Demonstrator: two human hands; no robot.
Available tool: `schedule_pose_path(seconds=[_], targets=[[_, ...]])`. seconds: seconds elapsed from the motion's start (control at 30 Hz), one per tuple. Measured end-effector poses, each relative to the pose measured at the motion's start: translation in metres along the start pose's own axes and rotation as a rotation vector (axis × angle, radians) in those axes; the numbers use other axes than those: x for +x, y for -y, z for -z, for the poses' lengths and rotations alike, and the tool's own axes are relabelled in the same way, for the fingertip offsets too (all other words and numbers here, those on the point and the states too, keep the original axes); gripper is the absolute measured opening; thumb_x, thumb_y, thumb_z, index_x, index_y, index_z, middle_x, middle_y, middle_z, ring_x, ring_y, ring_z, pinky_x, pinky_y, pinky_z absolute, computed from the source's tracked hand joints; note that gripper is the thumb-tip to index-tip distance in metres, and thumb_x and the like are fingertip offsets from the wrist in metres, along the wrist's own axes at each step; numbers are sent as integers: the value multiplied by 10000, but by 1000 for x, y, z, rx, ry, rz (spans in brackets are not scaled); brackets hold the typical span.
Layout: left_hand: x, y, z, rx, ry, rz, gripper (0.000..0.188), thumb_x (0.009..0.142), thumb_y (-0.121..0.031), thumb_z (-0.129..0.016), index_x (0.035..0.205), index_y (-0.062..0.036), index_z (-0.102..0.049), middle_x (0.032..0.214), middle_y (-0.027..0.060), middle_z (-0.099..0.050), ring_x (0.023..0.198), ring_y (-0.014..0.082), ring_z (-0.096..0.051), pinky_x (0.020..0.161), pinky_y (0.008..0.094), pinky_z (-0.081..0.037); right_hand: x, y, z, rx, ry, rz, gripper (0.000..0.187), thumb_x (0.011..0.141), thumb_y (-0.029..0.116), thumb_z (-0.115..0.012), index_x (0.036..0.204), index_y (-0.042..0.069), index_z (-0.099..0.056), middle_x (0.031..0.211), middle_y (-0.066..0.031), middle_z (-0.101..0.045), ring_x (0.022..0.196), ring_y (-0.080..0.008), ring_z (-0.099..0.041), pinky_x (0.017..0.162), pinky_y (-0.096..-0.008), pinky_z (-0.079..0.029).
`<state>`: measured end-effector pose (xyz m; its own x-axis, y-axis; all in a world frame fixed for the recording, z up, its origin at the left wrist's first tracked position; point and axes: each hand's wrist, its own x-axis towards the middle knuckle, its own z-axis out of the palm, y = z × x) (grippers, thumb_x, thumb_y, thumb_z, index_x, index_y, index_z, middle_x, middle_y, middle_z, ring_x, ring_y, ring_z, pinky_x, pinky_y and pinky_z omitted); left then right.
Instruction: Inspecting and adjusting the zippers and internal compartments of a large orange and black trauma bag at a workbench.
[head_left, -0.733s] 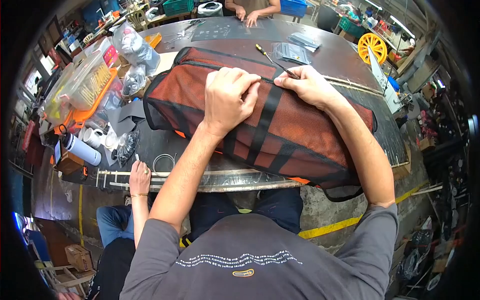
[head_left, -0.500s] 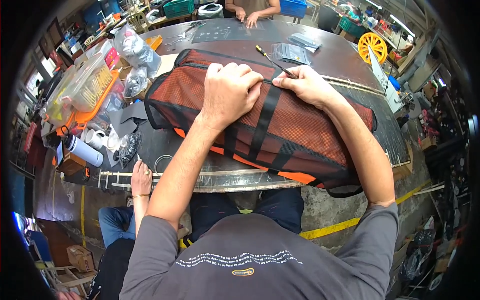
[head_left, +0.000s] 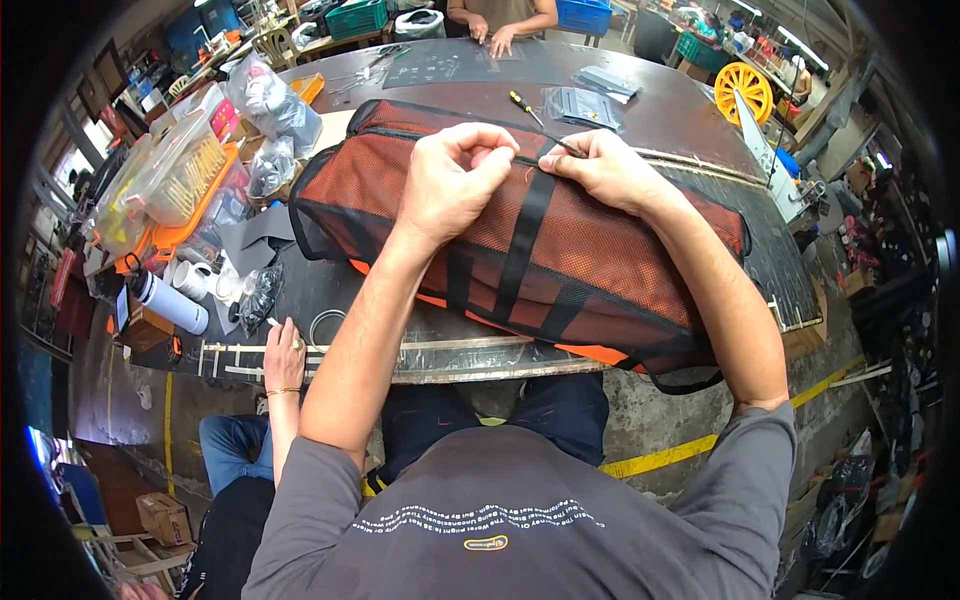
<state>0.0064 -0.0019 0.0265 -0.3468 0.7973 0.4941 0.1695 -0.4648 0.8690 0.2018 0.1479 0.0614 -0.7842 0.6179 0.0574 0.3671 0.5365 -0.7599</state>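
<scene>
A long orange-red mesh bag [head_left: 610, 245] with black trim and black straps lies across the table before me. My left hand [head_left: 455, 180] is over its upper seam, thumb and fingertips pinched together; whatever is between them is too small to make out. My right hand [head_left: 605, 170] is closed at the top of a black strap [head_left: 525, 235], its fingertips against the seam. From its fingers sticks out a slim dark tool [head_left: 568, 148], whose kind is partly hidden. Just beyond lies a tool with a yellow-and-black handle [head_left: 517, 99].
Clear plastic packs [head_left: 582, 108] lie past the bag. Plastic boxes [head_left: 185, 180], bagged items and a white bottle [head_left: 168, 302] crowd the left side. Another person's hand [head_left: 284, 355] rests at the table's near left edge; a person's hands [head_left: 495, 38] work at the far side.
My left hand has turned and lifted slightly off the seam, its fingers now pinched. My right hand has shifted a little left along the seam.
</scene>
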Motion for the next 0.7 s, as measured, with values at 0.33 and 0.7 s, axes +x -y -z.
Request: schedule_pose_path(seconds=[0.33, 0.7], targets=[[-20, -5, -26, 1047, -160, -579, 150, 837, -188, -860, 902, -63, -808, 774, 63, -728, 703, 248, -710, 660, 408, -545, -2, 1, -4, 87, -12, 36, 309, 1020, 302, -791, 948, 3, -806, 781, 3, -715, 728, -66, -581, 719, -310, -512], [-22, 1, -35, 599, -200, -23, 147, 877, -184, -802, 896, -39, -784, 646, -20, -561, 586, 70, -513, 583, 306, -457, -8, 4, -5, 25, -22, 80, 365, 1022, 338, -787, 915, -10, -784, 746, -13, -700, 714, -82, -590, 707, -327, -511]])
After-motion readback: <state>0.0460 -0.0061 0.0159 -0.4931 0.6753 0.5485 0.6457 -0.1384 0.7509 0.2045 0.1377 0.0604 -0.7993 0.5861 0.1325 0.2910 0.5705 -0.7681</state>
